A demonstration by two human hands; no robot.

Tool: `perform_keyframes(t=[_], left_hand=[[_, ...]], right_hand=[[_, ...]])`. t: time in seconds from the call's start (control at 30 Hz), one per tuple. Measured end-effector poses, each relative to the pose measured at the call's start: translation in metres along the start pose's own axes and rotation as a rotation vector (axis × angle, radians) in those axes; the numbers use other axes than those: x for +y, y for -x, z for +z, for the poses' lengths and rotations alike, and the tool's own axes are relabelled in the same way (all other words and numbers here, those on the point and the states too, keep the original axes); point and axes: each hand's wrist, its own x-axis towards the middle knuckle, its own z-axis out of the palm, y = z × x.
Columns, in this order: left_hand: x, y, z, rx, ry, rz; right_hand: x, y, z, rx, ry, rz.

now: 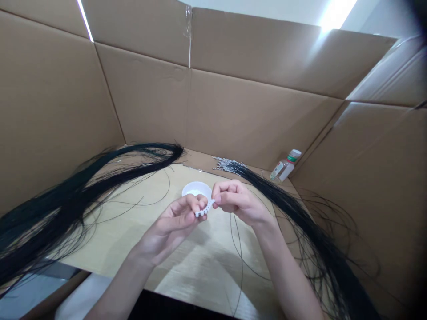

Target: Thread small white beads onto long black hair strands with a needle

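Pinched between left hand and right hand fingers: white beads, above table. Left to right: dark strands at left, white bowl just behind beads, black cords with beaded ends, bottle upright but tilted beside cardboard.

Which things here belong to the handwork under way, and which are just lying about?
Belonging:
- white beaded strand, held in both hands
- white bowl just behind
- right-side black strands, ends seemingly beaded
- left-side black strands, probably stock

Lying about:
- capped bottle, apparently unrelated
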Motion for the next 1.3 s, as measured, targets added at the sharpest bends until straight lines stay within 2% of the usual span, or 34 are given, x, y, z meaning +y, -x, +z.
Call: perform_keyframes(t=[0.07,0.17,0.27,0.5,0.57,0.73,0.83,0.97,1.13,1.23,1.3], left_hand=[[-0.008,-0.004,0.003,-0.057,-0.098,0.147],[-0.011,-0.008,0.003,-0.072,-0.429,0.344],[-0.007,-0.008,-0.001,-0.124,-0.656,0.453],[0.013,-0.004,-0.006,-0.365,-0.534,0.386],[0.016,-0.005,-0.007,-0.371,-0.593,0.398],[0.013,-0.012,-0.009,-0.386,-0.796,0.528],[0.012,-0.013,-0.005,-0.402,-0.815,0.51],[0.013,-0.015,0.0,-0.377,-0.831,0.509],[0.012,-0.018,0.004,-0.28,-0.835,0.562],[0.01,-0.02,0.008,-0.167,-0.815,0.6],[0.012,-0.029,0.011,-0.034,-0.796,0.624]], right_hand=[[0.005,-0.003,-0.001,-0.044,-0.05,0.048],[0.01,-0.007,0.0,-0.106,-0.107,0.106],[0.015,-0.008,-0.001,-0.149,-0.159,0.131],[0.028,-0.013,-0.01,-0.227,-0.281,0.183],[0.033,-0.015,-0.013,-0.244,-0.306,0.192],[0.045,-0.018,-0.016,-0.25,-0.344,0.178],[0.047,-0.018,-0.017,-0.257,-0.358,0.174],[0.048,-0.02,-0.019,-0.276,-0.37,0.177],[0.05,-0.02,-0.018,-0.305,-0.359,0.181],[0.047,-0.022,-0.016,-0.316,-0.337,0.185],[0.041,-0.024,-0.014,-0.315,-0.31,0.181]])
